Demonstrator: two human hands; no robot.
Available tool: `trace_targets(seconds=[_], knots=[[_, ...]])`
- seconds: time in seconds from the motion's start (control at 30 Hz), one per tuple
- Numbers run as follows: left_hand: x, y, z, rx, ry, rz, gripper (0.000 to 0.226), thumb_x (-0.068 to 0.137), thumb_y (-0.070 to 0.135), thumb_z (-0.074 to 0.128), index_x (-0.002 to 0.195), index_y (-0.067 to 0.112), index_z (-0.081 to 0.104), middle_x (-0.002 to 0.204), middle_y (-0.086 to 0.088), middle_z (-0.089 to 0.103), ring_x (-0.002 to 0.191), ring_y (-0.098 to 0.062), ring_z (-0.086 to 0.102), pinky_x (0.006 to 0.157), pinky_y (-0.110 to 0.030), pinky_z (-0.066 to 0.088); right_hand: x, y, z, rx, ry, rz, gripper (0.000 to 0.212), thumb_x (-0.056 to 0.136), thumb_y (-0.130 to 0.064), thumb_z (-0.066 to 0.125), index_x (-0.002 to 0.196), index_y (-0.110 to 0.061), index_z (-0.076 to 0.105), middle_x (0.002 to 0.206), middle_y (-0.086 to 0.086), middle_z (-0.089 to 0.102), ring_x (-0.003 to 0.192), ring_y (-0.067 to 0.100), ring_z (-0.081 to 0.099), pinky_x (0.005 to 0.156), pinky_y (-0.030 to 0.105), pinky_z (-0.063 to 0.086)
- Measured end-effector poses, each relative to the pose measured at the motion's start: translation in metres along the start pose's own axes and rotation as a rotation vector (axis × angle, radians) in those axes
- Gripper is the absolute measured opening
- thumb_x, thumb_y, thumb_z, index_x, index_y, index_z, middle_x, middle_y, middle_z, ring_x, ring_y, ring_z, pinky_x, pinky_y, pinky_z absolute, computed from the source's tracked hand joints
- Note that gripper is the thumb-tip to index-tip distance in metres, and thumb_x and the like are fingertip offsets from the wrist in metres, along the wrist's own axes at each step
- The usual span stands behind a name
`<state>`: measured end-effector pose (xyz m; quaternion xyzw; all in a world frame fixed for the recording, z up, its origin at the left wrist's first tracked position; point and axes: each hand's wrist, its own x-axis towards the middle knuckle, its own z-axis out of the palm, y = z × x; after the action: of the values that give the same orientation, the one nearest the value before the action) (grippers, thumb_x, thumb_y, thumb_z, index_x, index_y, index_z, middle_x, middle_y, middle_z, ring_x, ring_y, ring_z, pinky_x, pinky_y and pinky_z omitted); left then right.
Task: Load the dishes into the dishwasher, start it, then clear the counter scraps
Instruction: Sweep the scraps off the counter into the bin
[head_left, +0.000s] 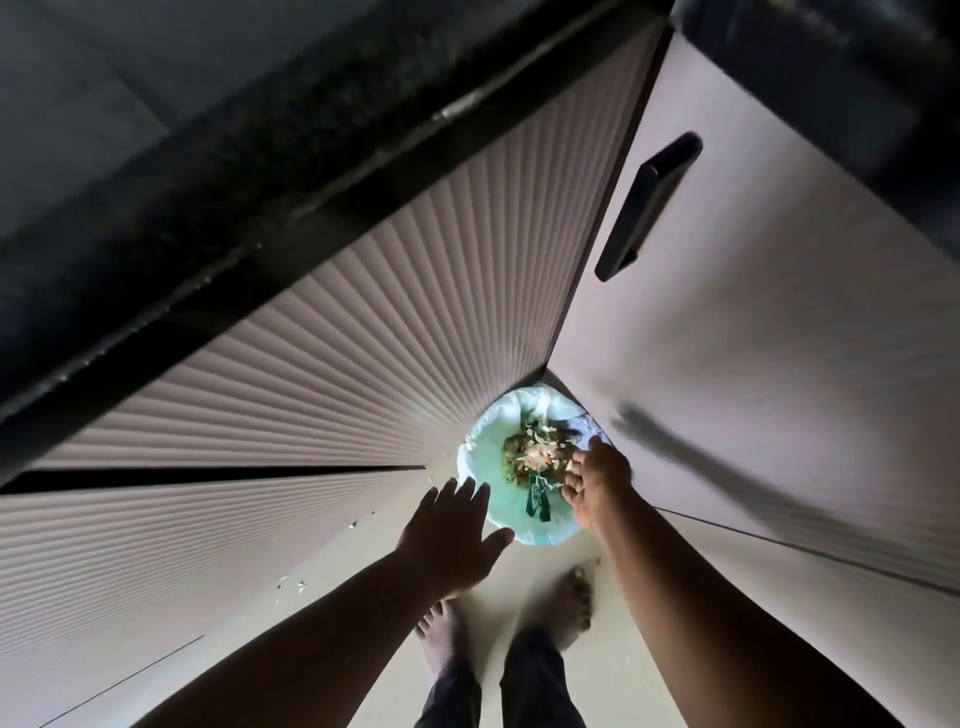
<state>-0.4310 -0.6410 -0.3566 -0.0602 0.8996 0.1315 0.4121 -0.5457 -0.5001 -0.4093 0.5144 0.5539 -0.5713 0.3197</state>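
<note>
A small bin lined with a pale green bag (485, 457) stands on the floor in the corner where two cabinet fronts meet. Food scraps (535, 453) lie heaped inside it. My left hand (451, 530) hovers over the bin's near left rim, fingers straight and spread, holding nothing. My right hand (597, 480) hangs over the bin's right side with its fingers pointing down and loosely bent; a few crumbs seem to cling to the fingertips. Whether it holds anything I cannot make out.
Ribbed cabinet fronts (322, 374) run along the left under a dark counter edge (218, 218). A smooth door with a black handle (644, 205) is on the right. Small scraps (298, 584) lie scattered on the pale floor. My bare feet (566, 605) stand just before the bin.
</note>
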Motion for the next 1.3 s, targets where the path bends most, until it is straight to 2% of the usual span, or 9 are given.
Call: trace_targets(seconds=[0.1, 0.17, 0.27, 0.4, 0.53, 0.77, 0.93, 1.17, 1.3], knots=[[-0.005, 0.003, -0.009, -0.019, 0.030, 0.006, 0.072, 0.098, 0.057, 0.027, 0.153, 0.015, 0.009, 0.161, -0.006, 0.010, 0.148, -0.023, 0.006, 0.120, -0.038, 0.005, -0.015, -0.005, -0.007, -0.036, 0.025, -0.047, 0.032, 0.099, -0.016, 0.040, 0.121, -0.002, 0.058, 0.107, 0.010, 0.066, 0.063, 0.014, 0.048, 0.098, 0.037, 0.046], [-0.010, 0.007, -0.016, -0.026, 0.042, 0.010, 0.071, 0.098, 0.056, 0.027, 0.154, 0.015, 0.009, 0.161, -0.005, 0.010, 0.148, -0.023, 0.006, 0.120, -0.037, 0.005, -0.030, -0.009, -0.012, -0.071, 0.016, -0.103, 0.031, 0.096, -0.005, 0.042, 0.119, 0.003, 0.060, 0.103, 0.017, 0.067, 0.091, 0.030, 0.066, 0.099, 0.041, 0.047], [-0.024, 0.012, -0.029, -0.036, 0.043, 0.029, 0.071, 0.098, 0.056, 0.026, 0.154, 0.016, 0.007, 0.161, -0.005, 0.008, 0.148, -0.021, 0.004, 0.120, -0.037, 0.004, -0.062, -0.019, -0.020, -0.110, -0.077, -0.216, 0.032, 0.094, 0.004, 0.043, 0.122, 0.008, 0.056, 0.087, 0.009, 0.060, 0.119, 0.042, 0.054, 0.101, 0.045, 0.045], [-0.058, 0.021, -0.049, -0.073, 0.050, 0.053, 0.070, 0.099, 0.057, 0.024, 0.154, 0.017, 0.006, 0.162, -0.004, 0.006, 0.148, -0.020, 0.003, 0.120, -0.036, 0.003, -0.110, -0.025, -0.031, -0.051, -0.070, -0.319, 0.026, 0.080, 0.011, 0.054, 0.101, 0.000, 0.064, 0.071, 0.013, 0.061, 0.077, 0.032, 0.063, 0.097, 0.044, 0.049], [-0.104, 0.035, -0.077, -0.116, 0.066, 0.103, 0.070, 0.099, 0.057, 0.025, 0.154, 0.019, 0.005, 0.162, -0.003, 0.004, 0.149, -0.018, 0.001, 0.119, -0.032, 0.002, -0.183, -0.032, -0.039, -0.082, 0.017, -0.465, 0.012, 0.076, -0.003, 0.076, 0.078, -0.009, 0.065, 0.062, 0.006, 0.059, 0.054, 0.019, 0.052, 0.059, 0.030, 0.047], [-0.185, 0.054, -0.140, -0.246, 0.219, 0.224, 0.062, 0.099, 0.053, 0.032, 0.152, 0.022, 0.023, 0.157, 0.003, 0.025, 0.144, -0.012, 0.023, 0.113, -0.022, 0.017, -0.312, -0.055, -0.055, -0.311, -0.243, -0.434, 0.016, 0.089, -0.018, 0.063, 0.076, -0.012, 0.057, 0.067, 0.004, 0.054, 0.048, 0.014, 0.039, 0.046, 0.020, 0.028], [-0.229, 0.069, -0.201, -0.547, 0.364, 0.341, 0.058, 0.091, 0.062, 0.041, 0.136, 0.026, 0.049, 0.141, 0.011, 0.049, 0.125, -0.003, 0.048, 0.107, -0.018, 0.030, -0.409, -0.096, -0.072, -0.581, -0.194, -0.881, 0.019, 0.089, -0.012, 0.058, 0.070, -0.013, 0.061, 0.073, 0.007, 0.058, 0.058, 0.015, 0.050, 0.053, 0.025, 0.038], [-0.268, 0.101, -0.288, -0.360, 0.720, 0.598, 0.032, 0.099, 0.037, 0.045, 0.114, 0.017, 0.065, 0.115, 0.003, 0.065, 0.100, -0.007, 0.057, 0.090, -0.019, 0.041, -0.446, -0.150, -0.113, -0.789, 0.282, -1.372, 0.012, 0.095, -0.032, 0.051, 0.094, -0.024, 0.060, 0.095, -0.003, 0.063, 0.091, 0.017, 0.059, 0.080, 0.029, 0.045], [-0.242, 0.111, -0.319, -0.190, 0.727, 0.512, 0.058, 0.097, 0.055, 0.037, 0.144, 0.020, 0.040, 0.148, 0.001, 0.041, 0.137, -0.013, 0.033, 0.114, -0.031, 0.026, -0.411, -0.157, -0.132, -1.142, 0.478, -1.250, 0.075, 0.091, -0.065, 0.037, 0.147, -0.016, 0.030, 0.152, 0.007, 0.032, 0.142, 0.027, 0.027, 0.113, 0.039, 0.025]])
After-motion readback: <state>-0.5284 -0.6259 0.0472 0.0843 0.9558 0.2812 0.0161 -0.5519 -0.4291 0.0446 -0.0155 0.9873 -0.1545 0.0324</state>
